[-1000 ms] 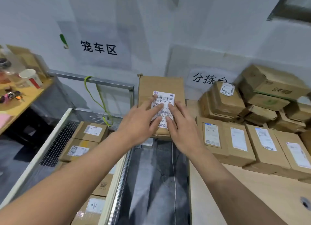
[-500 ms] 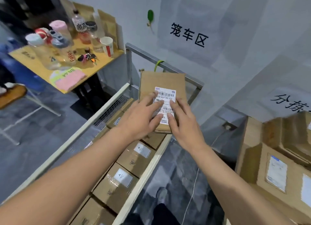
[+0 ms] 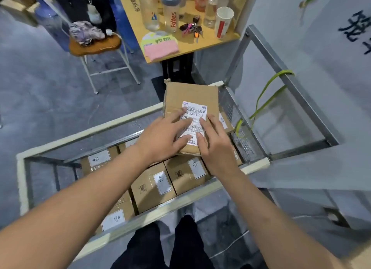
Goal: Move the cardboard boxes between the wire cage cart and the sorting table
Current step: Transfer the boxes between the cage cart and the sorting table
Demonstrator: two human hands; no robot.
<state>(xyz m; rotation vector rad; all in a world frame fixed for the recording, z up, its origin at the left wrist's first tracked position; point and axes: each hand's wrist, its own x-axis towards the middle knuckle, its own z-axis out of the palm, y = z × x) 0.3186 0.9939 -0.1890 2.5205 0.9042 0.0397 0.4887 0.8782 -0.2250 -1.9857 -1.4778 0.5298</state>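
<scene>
Bare forearms without sleeves, left hand [image 3: 160, 140], right hand [image 3: 217, 148], black trousers [image 3: 160, 246]

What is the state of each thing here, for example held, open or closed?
box: held over the cart, label up
left hand: holds the box, fingers on its label
right hand: holds the box, fingers on its label
cart: open on top, partly filled
cart boxes: closed, labels up
cup: upright, no lid
</scene>
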